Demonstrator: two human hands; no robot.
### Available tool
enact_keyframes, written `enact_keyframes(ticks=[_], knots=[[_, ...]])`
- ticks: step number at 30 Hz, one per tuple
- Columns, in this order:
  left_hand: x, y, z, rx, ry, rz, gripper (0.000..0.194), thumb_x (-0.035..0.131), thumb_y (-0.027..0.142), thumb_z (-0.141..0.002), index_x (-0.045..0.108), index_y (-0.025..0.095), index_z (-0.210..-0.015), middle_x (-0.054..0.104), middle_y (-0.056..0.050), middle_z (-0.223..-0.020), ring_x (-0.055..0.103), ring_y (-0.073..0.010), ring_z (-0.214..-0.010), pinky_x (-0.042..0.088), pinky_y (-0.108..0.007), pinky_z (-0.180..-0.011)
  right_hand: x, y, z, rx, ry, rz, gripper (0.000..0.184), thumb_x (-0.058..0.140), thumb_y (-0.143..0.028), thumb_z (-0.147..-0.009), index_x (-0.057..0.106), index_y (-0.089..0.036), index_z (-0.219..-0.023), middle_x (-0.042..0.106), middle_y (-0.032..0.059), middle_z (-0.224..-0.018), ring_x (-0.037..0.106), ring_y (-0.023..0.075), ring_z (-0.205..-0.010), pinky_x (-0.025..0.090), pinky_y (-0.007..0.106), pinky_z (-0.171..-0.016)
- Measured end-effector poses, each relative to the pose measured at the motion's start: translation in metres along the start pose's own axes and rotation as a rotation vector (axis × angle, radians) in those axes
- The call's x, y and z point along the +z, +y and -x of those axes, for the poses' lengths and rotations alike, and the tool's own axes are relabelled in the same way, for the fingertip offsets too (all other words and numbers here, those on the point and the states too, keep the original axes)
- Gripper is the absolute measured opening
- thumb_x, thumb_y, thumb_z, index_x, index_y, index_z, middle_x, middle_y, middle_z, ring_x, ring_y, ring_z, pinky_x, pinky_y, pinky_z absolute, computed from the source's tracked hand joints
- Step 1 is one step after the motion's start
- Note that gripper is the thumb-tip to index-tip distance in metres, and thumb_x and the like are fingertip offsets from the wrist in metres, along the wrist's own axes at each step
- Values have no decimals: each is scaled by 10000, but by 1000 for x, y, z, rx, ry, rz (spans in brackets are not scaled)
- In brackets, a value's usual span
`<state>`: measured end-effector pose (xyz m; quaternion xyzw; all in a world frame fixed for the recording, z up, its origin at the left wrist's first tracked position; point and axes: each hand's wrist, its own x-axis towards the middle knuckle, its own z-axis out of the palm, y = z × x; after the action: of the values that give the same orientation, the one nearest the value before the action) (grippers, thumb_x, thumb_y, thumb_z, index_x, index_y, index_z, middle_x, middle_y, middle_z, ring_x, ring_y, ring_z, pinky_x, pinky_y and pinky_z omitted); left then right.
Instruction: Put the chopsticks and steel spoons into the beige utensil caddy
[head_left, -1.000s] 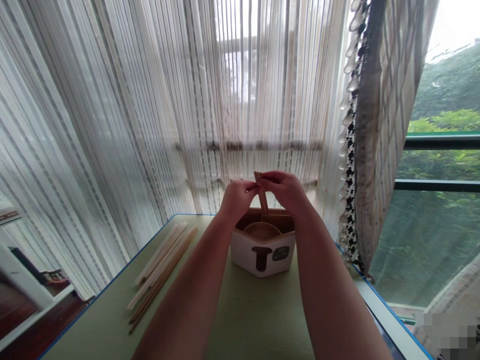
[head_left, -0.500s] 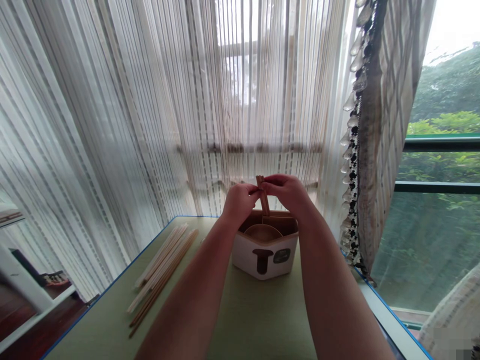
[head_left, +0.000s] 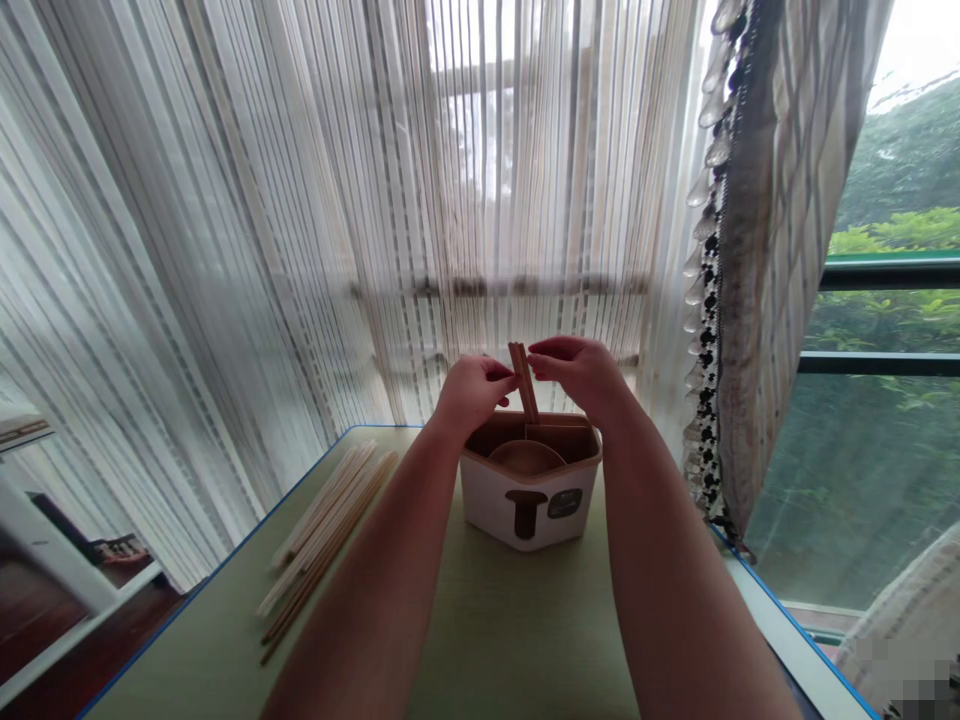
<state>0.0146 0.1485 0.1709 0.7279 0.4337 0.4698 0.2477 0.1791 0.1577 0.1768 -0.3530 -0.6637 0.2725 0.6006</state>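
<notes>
A small bundle of wooden chopsticks point(head_left: 524, 385) stands tilted slightly left at the back of a white box with a brown inside point(head_left: 487, 495). My left hand point(head_left: 472, 392) is at the bundle's left side, with thumb and finger pinched at its edge. My right hand point(head_left: 581, 370) is just right of the chopsticks, its fingers parted and a narrow gap between them and the wood. The box has a divider and a rounded brown part at its front inside. The lower ends of the chopsticks are hidden in it.
More chopsticks point(head_left: 330, 545), some in clear wrappers, lie on the pale green table point(head_left: 517, 630) left of my left forearm. The table has a blue edge. Sheer striped curtains point(head_left: 315, 200) hang behind it, and a window point(head_left: 885, 420) is at the right.
My right hand's fingers have come away from the chopsticks and opened. My left hand has shifted slightly left. The chopsticks stay upright in the box.
</notes>
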Motion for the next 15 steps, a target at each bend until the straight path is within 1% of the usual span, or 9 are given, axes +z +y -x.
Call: enact_keyframes(ticks=[3,6,10,15], knots=[[0,2,0,-7,26,17,138,662,249,-721,700,138,-792,693,-44,-708,623,-101,-552,461,-186,-500,2,-3,2,-1,-35,-8,246,724,-327,-646,692,-152,-817,700,62,-755,669,187,-689,564,352,-683],[2,1,0,-5,37,22,168,656,274,-728,705,143,-820,692,-45,-709,611,-95,-544,460,-188,-497,4,-4,2,-3,-68,-27,237,717,-315,-650,692,-155,-822,703,54,-740,675,192,-687,565,356,-689],[5,0,0,12,46,16,234,663,341,-725,707,144,-844,688,-48,-701,602,-96,-546,460,-195,-501,6,-3,1,-16,-69,-30,225,710,-295,-652,687,-151,-823,701,50,-739,676,192,-679,568,354,-684],[3,2,0,13,27,-4,219,658,323,-727,706,139,-836,685,-51,-696,600,-99,-550,465,-204,-515,5,-3,2,-3,-67,3,224,700,-292,-662,685,-147,-832,702,56,-757,672,189,-688,567,345,-681]])
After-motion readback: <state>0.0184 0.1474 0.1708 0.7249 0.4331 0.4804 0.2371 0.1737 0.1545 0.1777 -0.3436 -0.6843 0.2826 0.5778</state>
